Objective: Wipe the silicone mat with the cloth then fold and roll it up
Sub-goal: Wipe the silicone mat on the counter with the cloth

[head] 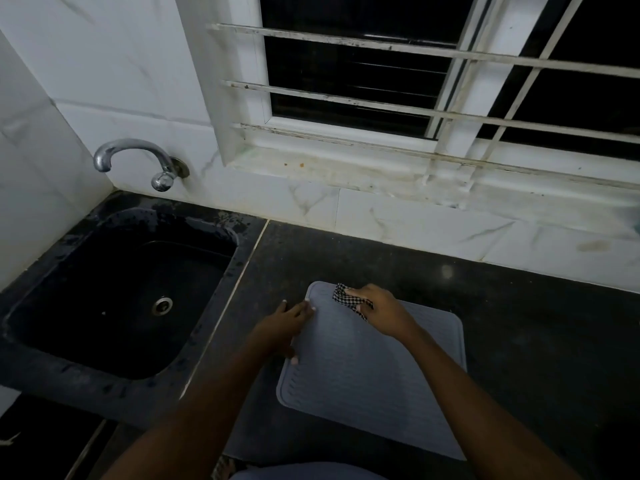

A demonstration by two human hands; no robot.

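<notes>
- A dark stone counter runs under a barred window, with white tiles behind.
- The mat lies flat and unfolded on the counter, near its front edge.
- The right hand grips the bunched cloth on the mat's far left corner.
- The left hand presses flat on the mat's left edge, fingers spread.
- Wiping looks underway; folding and rolling are not yet begun.
- A sink and tap sit to the left, apart from the mat, and nothing seems to be in the way.
</notes>
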